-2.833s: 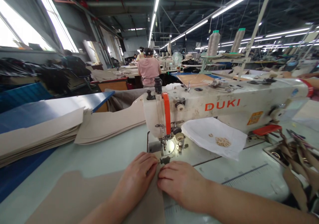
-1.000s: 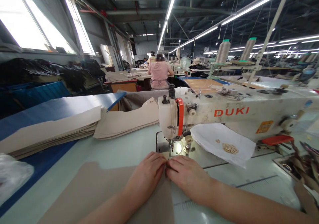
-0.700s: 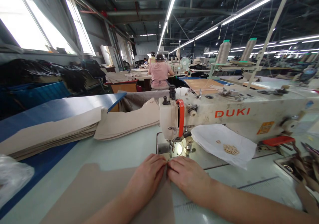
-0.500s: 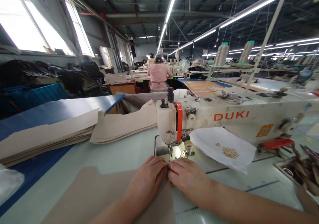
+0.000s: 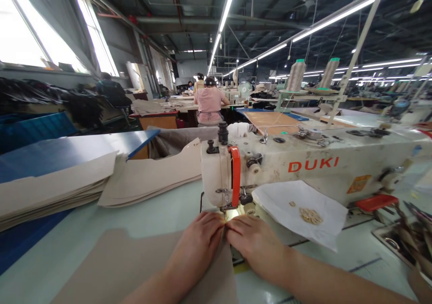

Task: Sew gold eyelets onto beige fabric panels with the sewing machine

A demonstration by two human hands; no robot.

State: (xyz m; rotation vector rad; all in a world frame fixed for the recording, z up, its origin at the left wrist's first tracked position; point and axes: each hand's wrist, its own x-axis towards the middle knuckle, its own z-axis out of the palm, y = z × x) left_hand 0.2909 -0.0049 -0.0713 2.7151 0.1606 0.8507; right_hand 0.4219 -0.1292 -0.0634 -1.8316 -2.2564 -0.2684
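Observation:
A flat beige-grey fabric panel [image 5: 135, 263] lies on the pale table in front of the sewing machine [image 5: 263, 169]. My left hand [image 5: 199, 241] rests over the panel's right part, its fingers closed and pinching the upper edge. Beside it, almost fingertip to fingertip, my right hand [image 5: 254, 238] is closed at the same edge. Both sets of fingertips are just in front of the lit needle area. The needle, the presser foot and whatever small part may be between the fingers are hidden.
Stacked beige panels [image 5: 148, 178] lie to the left. On the machine bed, white paper [image 5: 276, 196] carries small gold-coloured rings [image 5: 310, 215]. At right is a tray [image 5: 388, 241] of strips and tools. Thread cones [image 5: 295, 75] stand behind; a person in pink [image 5: 209, 101] sits farther ahead.
The camera view has shifted, so the machine and stacks sit farther left in the picture. My hands keep their pinch and now cover more of the needle area.

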